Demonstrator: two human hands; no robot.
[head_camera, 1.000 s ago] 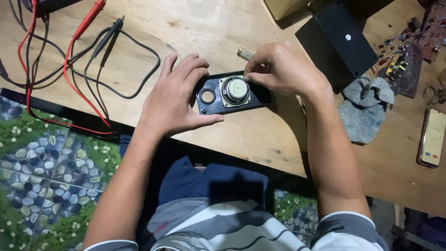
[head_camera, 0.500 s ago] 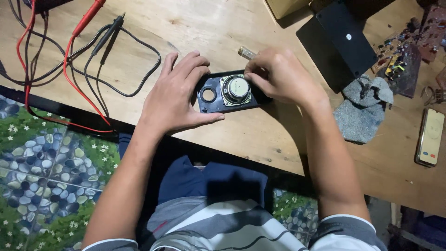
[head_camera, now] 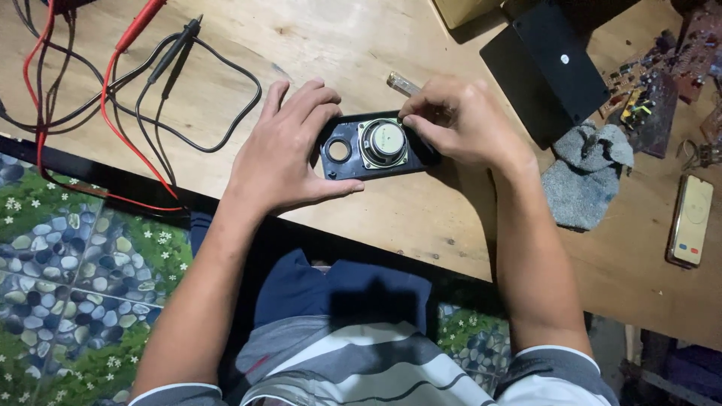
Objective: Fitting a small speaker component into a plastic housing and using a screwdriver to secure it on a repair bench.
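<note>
A small black speaker panel (head_camera: 352, 163) lies flat on the wooden table (head_camera: 361, 53). It carries a round silver speaker driver (head_camera: 383, 142) and a round hole to its left. My left hand (head_camera: 282, 154) grips the panel's left end, thumb under its near edge. My right hand (head_camera: 460, 120) rests on the panel's right end, fingertips pinched at the driver's upper right corner. A clear-handled screwdriver (head_camera: 401, 83) sticks out from behind that hand's fingers; whether the hand holds it I cannot tell.
Red and black probe leads (head_camera: 143, 68) sprawl at the left. A black box cover (head_camera: 553, 64) and a grey cloth (head_camera: 587, 169) lie to the right, with circuit boards (head_camera: 650, 98) and a phone (head_camera: 692, 222) beyond. Patterned floor tiles (head_camera: 75, 263) show below the table edge.
Both hands and the panel stay almost still. My right fingertips have shifted slightly at the driver's upper right corner.
</note>
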